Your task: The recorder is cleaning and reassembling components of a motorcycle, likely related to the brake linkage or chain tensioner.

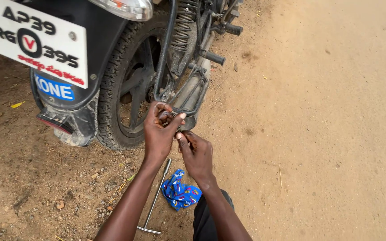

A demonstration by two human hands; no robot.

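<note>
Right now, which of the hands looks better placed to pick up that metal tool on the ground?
Probably the left hand: the T-handle tool lies just beneath its forearm, while the right hand sits beyond the blue cloth.

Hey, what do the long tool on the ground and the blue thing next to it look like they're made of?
The tool looks like bare metal: a thin grey rod with a dull shine and a short crossbar at its near end. The blue thing seems to be crumpled printed cloth or thin plastic; its folds look soft, but the picture cannot settle which.
</note>
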